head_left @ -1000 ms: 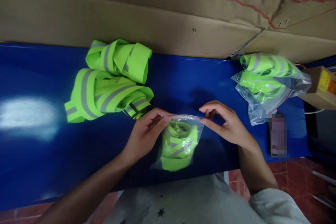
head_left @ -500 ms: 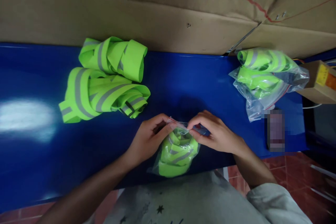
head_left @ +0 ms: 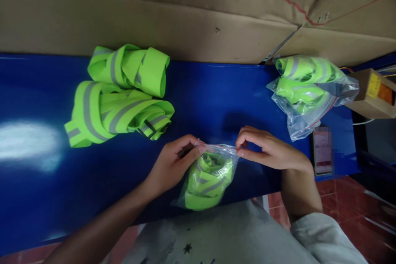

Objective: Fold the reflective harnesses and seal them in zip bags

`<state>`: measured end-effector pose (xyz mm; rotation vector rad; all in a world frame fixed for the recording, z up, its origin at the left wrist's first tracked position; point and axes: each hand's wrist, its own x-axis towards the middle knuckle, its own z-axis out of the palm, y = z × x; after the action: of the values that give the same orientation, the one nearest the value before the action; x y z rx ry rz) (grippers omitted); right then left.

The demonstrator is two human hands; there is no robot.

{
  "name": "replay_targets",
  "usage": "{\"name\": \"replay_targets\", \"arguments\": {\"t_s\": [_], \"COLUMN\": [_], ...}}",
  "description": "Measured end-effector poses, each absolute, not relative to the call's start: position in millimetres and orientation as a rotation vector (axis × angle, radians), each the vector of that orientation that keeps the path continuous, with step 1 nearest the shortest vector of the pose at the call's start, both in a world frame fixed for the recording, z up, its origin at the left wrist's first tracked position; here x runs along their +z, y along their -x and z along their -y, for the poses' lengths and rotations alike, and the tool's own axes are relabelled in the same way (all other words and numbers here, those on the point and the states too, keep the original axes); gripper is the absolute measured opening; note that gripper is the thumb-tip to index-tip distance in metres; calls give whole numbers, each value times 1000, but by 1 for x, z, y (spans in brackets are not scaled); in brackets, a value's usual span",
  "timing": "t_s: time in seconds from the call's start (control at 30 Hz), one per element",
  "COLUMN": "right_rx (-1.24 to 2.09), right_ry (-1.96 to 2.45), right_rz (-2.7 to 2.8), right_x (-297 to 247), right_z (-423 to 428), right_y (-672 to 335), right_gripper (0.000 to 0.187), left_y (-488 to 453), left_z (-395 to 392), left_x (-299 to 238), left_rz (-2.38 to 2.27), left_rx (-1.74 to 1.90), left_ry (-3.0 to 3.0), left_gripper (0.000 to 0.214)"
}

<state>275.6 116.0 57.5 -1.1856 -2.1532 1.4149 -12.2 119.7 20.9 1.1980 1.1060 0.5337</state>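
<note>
A clear zip bag (head_left: 235, 161) with a red-lined seal lies at the table's front edge. Inside it is a folded neon-yellow reflective strap (head_left: 206, 198) with grey stripes. My left hand (head_left: 175, 165) pinches the bag's top left corner between thumb and forefinger. At the right end of the seal, my right hand (head_left: 266, 148) pinches the other top corner. The bag's mouth is stretched fairly straight between the two hands.
Two loose bundles of reflective strap, a rear one (head_left: 130, 68) and a front one (head_left: 117, 111), lie at left. Bagged straps (head_left: 309, 86), a phone (head_left: 322, 152) and a small cardboard box (head_left: 373, 93) are at right. Large cardboard boxes (head_left: 139, 20) line the blue table's (head_left: 201, 90) back.
My right hand has moved right along the seal, from the middle of the bag's top to its right corner. My left hand keeps its pinch on the left corner.
</note>
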Motion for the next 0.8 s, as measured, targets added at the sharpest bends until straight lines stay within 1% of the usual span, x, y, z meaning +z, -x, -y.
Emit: {"name": "replay_targets", "arguments": {"t_s": [0.2, 0.3, 0.37, 0.43, 0.5, 0.63, 0.8], "right_rx": [1553, 1606, 1616, 1596, 1608, 1710, 1608], "right_ry": [1119, 1131, 1168, 1242, 1301, 1369, 1558], "right_rz": [1970, 1906, 1881, 1875, 1881, 1867, 1723], "right_x": [56, 54, 53, 53, 53, 49, 48], "right_z": [-116, -116, -117, -119, -120, -119, -117], "right_y": [-274, -276, -278, -280, -282, -283, -280], "right_gripper": [7, 10, 17, 30, 35, 28, 28], "left_y": [11, 11, 12, 13, 14, 15, 16], "left_z": [-122, -122, -122, -123, -124, -126, -131], "left_x": [25, 28, 29, 30, 29, 27, 26], "left_rz": [-1044, -1035, -1045, -1070, -1104, -1164, -1235], "left_rx": [542, 543, 539, 542, 571, 634, 625], "left_ry": [-1156, -1143, -1139, -1138, -1129, -1100, -1128], "left_gripper": [25, 26, 26, 27, 27, 26, 26]}}
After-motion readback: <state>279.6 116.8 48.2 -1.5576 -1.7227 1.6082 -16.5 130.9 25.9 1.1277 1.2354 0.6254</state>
